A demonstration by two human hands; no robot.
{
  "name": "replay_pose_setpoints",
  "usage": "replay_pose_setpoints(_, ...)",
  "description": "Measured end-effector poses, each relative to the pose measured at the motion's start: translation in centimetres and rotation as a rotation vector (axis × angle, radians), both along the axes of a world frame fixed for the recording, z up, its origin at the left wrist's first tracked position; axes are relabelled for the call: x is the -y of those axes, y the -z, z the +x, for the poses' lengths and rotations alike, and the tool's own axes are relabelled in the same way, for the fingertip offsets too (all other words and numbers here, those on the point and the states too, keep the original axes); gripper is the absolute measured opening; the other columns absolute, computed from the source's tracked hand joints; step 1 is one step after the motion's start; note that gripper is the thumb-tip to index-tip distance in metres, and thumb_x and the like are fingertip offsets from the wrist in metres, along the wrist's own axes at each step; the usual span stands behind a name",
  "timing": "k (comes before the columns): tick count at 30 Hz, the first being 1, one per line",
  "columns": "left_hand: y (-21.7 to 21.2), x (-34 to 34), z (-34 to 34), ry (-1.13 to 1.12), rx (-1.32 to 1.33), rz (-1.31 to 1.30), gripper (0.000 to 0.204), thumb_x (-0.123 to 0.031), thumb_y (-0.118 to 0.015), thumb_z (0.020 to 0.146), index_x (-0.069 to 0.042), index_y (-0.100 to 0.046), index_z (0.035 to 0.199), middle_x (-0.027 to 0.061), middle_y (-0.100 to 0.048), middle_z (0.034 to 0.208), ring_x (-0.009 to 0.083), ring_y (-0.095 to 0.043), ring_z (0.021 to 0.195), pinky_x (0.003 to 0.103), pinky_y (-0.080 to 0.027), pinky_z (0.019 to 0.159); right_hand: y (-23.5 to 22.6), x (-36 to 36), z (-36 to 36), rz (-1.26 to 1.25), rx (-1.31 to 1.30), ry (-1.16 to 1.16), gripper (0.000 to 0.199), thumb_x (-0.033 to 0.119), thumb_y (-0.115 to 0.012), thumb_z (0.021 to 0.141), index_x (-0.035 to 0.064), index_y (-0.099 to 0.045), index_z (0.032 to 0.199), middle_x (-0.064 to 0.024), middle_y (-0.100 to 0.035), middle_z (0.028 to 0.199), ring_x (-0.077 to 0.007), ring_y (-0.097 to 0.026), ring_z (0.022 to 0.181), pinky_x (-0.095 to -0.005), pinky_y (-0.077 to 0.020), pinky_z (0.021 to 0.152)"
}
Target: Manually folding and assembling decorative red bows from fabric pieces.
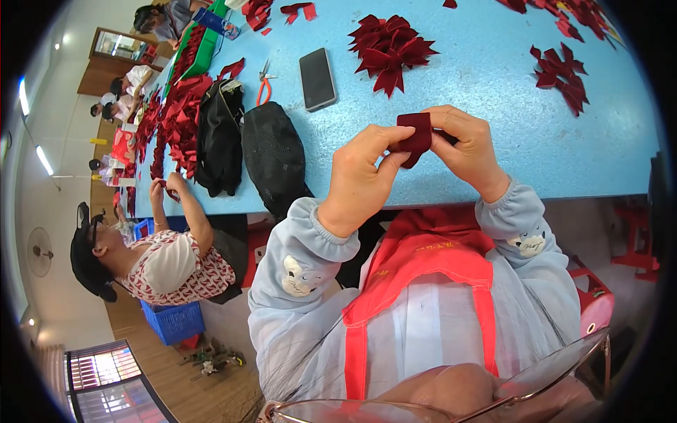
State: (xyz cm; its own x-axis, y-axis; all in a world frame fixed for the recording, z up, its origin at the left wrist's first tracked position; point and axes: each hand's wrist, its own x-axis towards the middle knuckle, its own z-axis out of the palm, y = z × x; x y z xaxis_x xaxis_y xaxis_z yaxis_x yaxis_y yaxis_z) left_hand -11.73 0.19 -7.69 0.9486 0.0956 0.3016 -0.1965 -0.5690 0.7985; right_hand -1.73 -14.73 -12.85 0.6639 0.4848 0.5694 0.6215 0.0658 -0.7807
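Note:
Just above the near edge of the blue table, a folded piece of dark red velvet ribbon (416,141) is stretched between my two hands. My left hand (363,173) pinches its left side between thumb and fingers. On the other side, my right hand (465,144) grips the ribbon's right edge, with its fingertips partly hidden behind the cloth. Beyond my hands lies a pile of dark red ribbon bows (391,53), their pointed tails spreading outward. A smaller group of bows (562,76) rests farther to the right.
On the blue table (486,63) lie a dark phone (318,79), orange-handled pliers (264,88) and two black bags (273,151) (220,137). Red ribbon heaps (183,116) and a green tray (204,53) line the left. A co-worker (166,264) in a black cap handles ribbon there.

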Motion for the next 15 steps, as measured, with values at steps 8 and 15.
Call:
replay_pose_setpoints(8, -0.6, -1.4, 0.6, -0.009, -0.001, -0.078, 0.018, 0.002, -0.059, 0.080, -0.003, -0.059, 0.097, 0.0069, -0.061, 0.087, 0.0140, -0.060, 0.071, 0.023, -0.049, 0.058, 0.0, 0.2, -0.2, -0.070, -0.207, -0.181, 0.014, -0.004, -0.060, 0.074, -0.0003, -0.064, 0.088, -0.0063, -0.063, 0.083, -0.0127, -0.060, 0.074, -0.0233, -0.0472, 0.061)
replay_pose_setpoints(15, 2.0, -5.1, 1.8, 0.030, -0.439, -0.998, 0.014, -0.006, -0.054, 0.088, -0.003, -0.055, 0.101, 0.0042, -0.060, 0.094, 0.0105, -0.059, 0.074, 0.021, -0.047, 0.055, -0.5, -0.8, 0.3, -0.031, -0.582, -0.458, 0.008, 0.003, -0.057, 0.077, -0.0004, -0.061, 0.083, 0.0006, -0.058, 0.075, -0.0069, -0.054, 0.067, -0.0201, -0.0430, 0.057)
